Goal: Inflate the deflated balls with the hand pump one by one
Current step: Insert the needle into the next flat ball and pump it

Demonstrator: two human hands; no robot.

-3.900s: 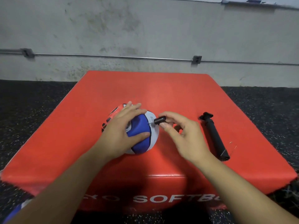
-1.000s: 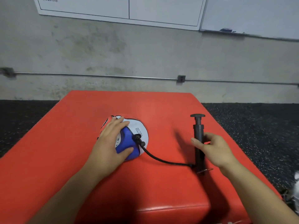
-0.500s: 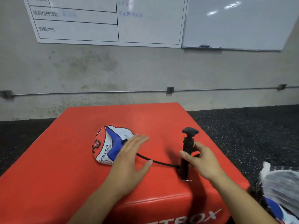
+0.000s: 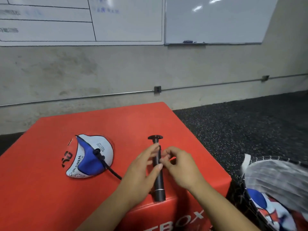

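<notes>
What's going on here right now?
A person is setting up to pump a deflated ball lying on the red box. A black hose is plugged into the ball. Both the left hand and the right hand are on the upright hand pump; its handle looks down.

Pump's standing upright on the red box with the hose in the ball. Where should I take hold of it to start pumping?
Likely two grips: the left hand wraps the hand pump barrel from its left side, low down, steadying it. The right hand comes from above onto the T-handle, whose crossbar suits a palm-down grip.
</notes>
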